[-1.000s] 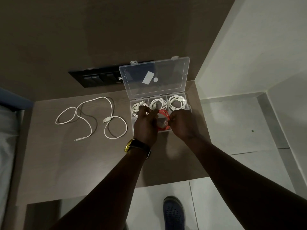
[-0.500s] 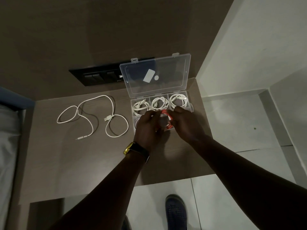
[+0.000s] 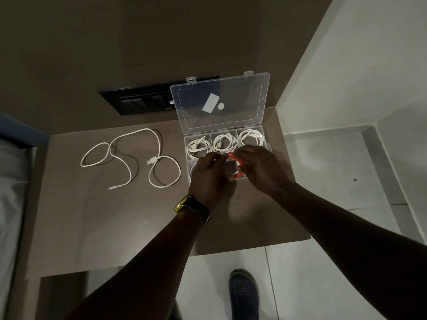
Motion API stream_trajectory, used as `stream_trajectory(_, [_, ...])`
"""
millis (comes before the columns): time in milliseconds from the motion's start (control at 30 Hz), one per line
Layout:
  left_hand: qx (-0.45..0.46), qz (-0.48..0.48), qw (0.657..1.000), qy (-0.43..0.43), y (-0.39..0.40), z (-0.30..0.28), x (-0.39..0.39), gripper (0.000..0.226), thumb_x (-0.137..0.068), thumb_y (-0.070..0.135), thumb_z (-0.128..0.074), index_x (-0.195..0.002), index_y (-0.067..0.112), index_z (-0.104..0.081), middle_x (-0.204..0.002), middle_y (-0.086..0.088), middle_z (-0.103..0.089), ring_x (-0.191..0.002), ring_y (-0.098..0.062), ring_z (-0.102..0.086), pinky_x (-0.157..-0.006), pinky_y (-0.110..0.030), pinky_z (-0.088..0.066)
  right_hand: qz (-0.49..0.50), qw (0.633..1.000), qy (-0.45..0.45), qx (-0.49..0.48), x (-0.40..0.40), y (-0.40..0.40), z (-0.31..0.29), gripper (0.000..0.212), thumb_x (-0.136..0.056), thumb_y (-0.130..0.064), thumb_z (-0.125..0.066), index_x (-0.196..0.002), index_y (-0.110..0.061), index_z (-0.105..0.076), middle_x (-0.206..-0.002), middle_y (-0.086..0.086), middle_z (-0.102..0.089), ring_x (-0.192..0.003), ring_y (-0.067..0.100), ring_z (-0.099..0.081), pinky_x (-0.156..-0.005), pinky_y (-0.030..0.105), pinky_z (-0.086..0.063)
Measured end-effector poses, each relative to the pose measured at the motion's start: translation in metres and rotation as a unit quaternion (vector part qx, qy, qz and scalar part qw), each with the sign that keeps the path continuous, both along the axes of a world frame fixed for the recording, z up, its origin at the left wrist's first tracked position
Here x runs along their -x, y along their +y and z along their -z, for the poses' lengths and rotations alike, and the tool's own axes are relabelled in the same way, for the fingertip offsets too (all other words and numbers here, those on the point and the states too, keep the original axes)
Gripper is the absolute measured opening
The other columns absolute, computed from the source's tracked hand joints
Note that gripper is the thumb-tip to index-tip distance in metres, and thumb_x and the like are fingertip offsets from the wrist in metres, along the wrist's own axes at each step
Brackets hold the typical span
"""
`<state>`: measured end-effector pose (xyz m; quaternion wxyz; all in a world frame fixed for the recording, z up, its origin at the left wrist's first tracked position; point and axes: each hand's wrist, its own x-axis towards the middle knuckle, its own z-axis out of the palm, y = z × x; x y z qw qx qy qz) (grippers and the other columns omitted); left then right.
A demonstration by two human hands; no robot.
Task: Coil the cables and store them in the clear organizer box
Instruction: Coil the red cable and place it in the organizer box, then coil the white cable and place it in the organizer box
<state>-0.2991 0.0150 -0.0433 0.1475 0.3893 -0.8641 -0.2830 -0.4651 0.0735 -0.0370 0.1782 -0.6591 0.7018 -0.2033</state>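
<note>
The clear organizer box (image 3: 268,144) stands open on the brown table, its lid (image 3: 219,105) tilted up against the wall. Three coiled white cables (image 3: 225,143) fill its far row of compartments. My left hand (image 3: 209,177) and my right hand (image 3: 261,168) both pinch a coiled red cable (image 3: 236,161) over the box's near middle compartment. Part of another white coil shows in the near left compartment under my left hand. One loose white cable (image 3: 129,155) lies uncoiled on the table to the left of the box.
The brown table (image 3: 115,215) ends at its front edge near my forearms, with white floor tiles below. A black switch panel (image 3: 138,102) is set in the wall behind. A bed edge (image 3: 11,181) lies at far left. My shoe (image 3: 242,294) is on the floor.
Both hands stay on the red coil and have shifted slightly toward the far side of the box. The view has tilted a little; the loose white cable has not moved.
</note>
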Motion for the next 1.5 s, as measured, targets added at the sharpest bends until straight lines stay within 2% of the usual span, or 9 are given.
stream_trajectory(200, [0.008,0.012,1.0,0.0,0.006,-0.004,0.0,0.048,-0.079,0.029,-0.047,-0.116,0.004,-0.065,-0.111,-0.021,-0.064,-0.097,-0.041,-0.06,-0.081,-0.043,-0.051,-0.002,1.0,0.018,0.01,-0.003,0.0,0.002,0.036,-0.087,-0.006,-0.059,-0.121,-0.015,-0.068,-0.109,0.007,-0.074,-0.094,0.028,-0.065,-0.081,0.027,-0.041])
stream_trajectory(400, [-0.011,0.016,1.0,-0.014,0.005,0.001,-0.004,0.043,-0.078,0.034,-0.046,-0.106,0.01,-0.068,-0.107,-0.016,-0.061,-0.095,-0.034,-0.057,-0.079,-0.032,-0.047,-0.04,0.996,0.057,-0.049,-0.007,-0.008,0.001,0.035,-0.088,-0.007,-0.051,-0.114,-0.019,-0.071,-0.1,0.005,-0.069,-0.092,0.033,-0.057,-0.079,0.042,-0.048])
stream_trajectory(500, [-0.016,0.013,1.0,-0.023,0.004,0.003,-0.003,0.041,-0.079,0.029,-0.049,-0.109,0.008,-0.067,-0.106,-0.017,-0.06,-0.094,-0.036,-0.057,-0.078,-0.04,-0.049,-0.051,0.996,0.042,-0.053,-0.007,0.0,0.004,0.045,-0.085,0.002,-0.053,-0.124,-0.017,-0.065,-0.109,0.011,-0.056,-0.097,0.031,-0.052,-0.078,0.041,-0.047])
stream_trajectory(567, [-0.009,0.008,1.0,-0.022,0.005,0.004,-0.003,0.044,-0.078,0.026,-0.053,-0.116,0.006,-0.066,-0.109,-0.02,-0.062,-0.097,-0.039,-0.057,-0.081,-0.044,-0.05,-0.043,0.998,0.017,-0.04,-0.002,0.003,0.004,0.045,-0.085,0.006,-0.053,-0.123,-0.015,-0.068,-0.1,0.013,-0.054,-0.091,0.03,-0.052,-0.073,0.039,-0.046])
stream_trajectory(700, [0.025,0.006,0.999,-0.033,0.012,0.004,-0.005,0.054,-0.081,0.032,-0.046,-0.125,0.004,-0.061,-0.121,-0.02,-0.064,-0.105,-0.042,-0.058,-0.09,-0.045,-0.047,0.045,0.998,0.037,-0.016,-0.004,0.002,0.005,0.028,-0.083,-0.003,-0.059,-0.1,-0.015,-0.076,-0.087,0.008,-0.066,-0.082,0.03,-0.062,-0.069,0.027,-0.038])
stream_trajectory(800, [0.048,0.019,0.992,-0.117,0.018,0.008,-0.003,0.051,-0.086,0.037,-0.045,-0.13,0.016,-0.058,-0.132,-0.007,-0.062,-0.111,-0.038,-0.055,-0.092,-0.046,-0.038,0.129,0.99,0.034,-0.034,-0.011,0.002,0.006,0.014,-0.085,-0.013,-0.061,-0.09,-0.016,-0.074,-0.091,0.007,-0.069,-0.085,0.03,-0.064,-0.071,0.03,-0.043])
stream_trajectory(1067, [0.03,0.007,0.987,-0.156,0.029,0.003,0.006,0.065,-0.085,0.045,-0.022,-0.136,0.017,-0.051,-0.14,-0.004,-0.056,-0.12,-0.036,-0.046,-0.095,-0.044,-0.03,0.055,0.973,0.198,-0.105,-0.026,0.023,0.007,0.032,-0.1,-0.034,-0.044,-0.126,-0.027,-0.06,-0.109,0.007,-0.061,-0.103,0.033,-0.057,-0.078,0.041,-0.048])
stream_trajectory(1400, [-0.011,0.032,0.999,-0.007,0.026,-0.025,-0.008,0.057,-0.083,0.029,-0.033,-0.125,0.001,-0.059,-0.127,-0.021,-0.063,-0.108,-0.041,-0.061,-0.093,-0.046,-0.047,0.084,0.988,0.106,-0.075,-0.023,0.031,-0.003,0.032,-0.1,-0.029,-0.046,-0.124,-0.021,-0.065,-0.111,0.009,-0.065,-0.096,0.033,-0.059,-0.081,0.043,-0.051])
stream_trajectory(1500, [0.003,0.004,0.997,0.076,0.03,-0.031,-0.016,0.046,-0.084,0.025,-0.04,-0.119,0.004,-0.063,-0.117,-0.017,-0.069,-0.104,-0.029,-0.06,-0.089,-0.032,-0.045,0.094,0.992,0.079,-0.039,-0.03,0.032,-0.006,0.03,-0.096,-0.023,-0.052,-0.123,-0.02,-0.066,-0.102,0.01,-0.065,-0.09,0.033,-0.059,-0.077,0.042,-0.052])
